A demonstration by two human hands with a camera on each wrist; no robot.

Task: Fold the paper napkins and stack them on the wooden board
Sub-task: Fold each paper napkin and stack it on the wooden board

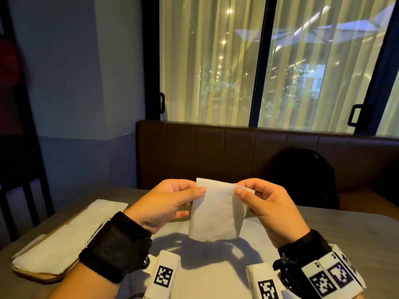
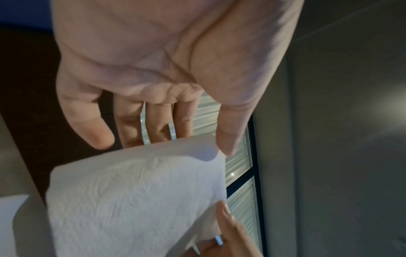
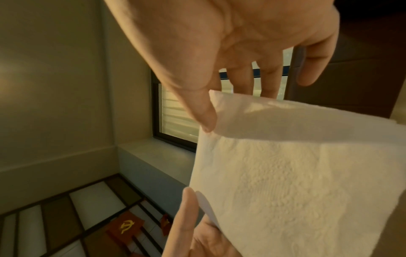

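A white paper napkin (image 1: 212, 212) hangs folded in the air above the table, held by both hands at its top corners. My left hand (image 1: 170, 199) pinches the top left corner between thumb and fingers. My right hand (image 1: 265, 201) pinches the top right corner the same way. The embossed napkin (image 2: 136, 200) fills the lower left wrist view, and the napkin (image 3: 296, 173) fills the right of the right wrist view. A wooden board (image 1: 43, 276) lies at the left on the table, with a stack of folded napkins (image 1: 71, 234) on it.
More white napkin sheets (image 1: 216, 262) lie flat on the grey table under my hands. A brown padded bench (image 1: 216, 152) runs behind the table, with a dark backpack (image 1: 302, 175) on it. Curtained windows (image 1: 259, 61) stand beyond.
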